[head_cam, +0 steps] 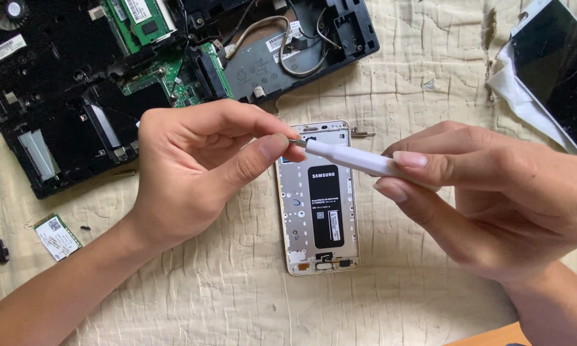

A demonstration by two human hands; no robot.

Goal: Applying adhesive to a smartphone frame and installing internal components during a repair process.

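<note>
Pinching slim white plastic screwdriver [359,160], both hands, over opened phone [318,198], quilted cloth [237,301]

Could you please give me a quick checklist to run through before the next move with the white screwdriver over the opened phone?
1. Right hand grips the white screwdriver handle: ok.
2. Left hand fingertips pinch at the screwdriver's tip: ok.
3. Bit seated in the tip: cannot tell, fingers hide it.
4. Opened phone lies flat on the quilted cloth, inside up: ok.
5. Tip touching the phone: not ok, held above it.
6. Opened laptop apart from the phone: ok.
</note>
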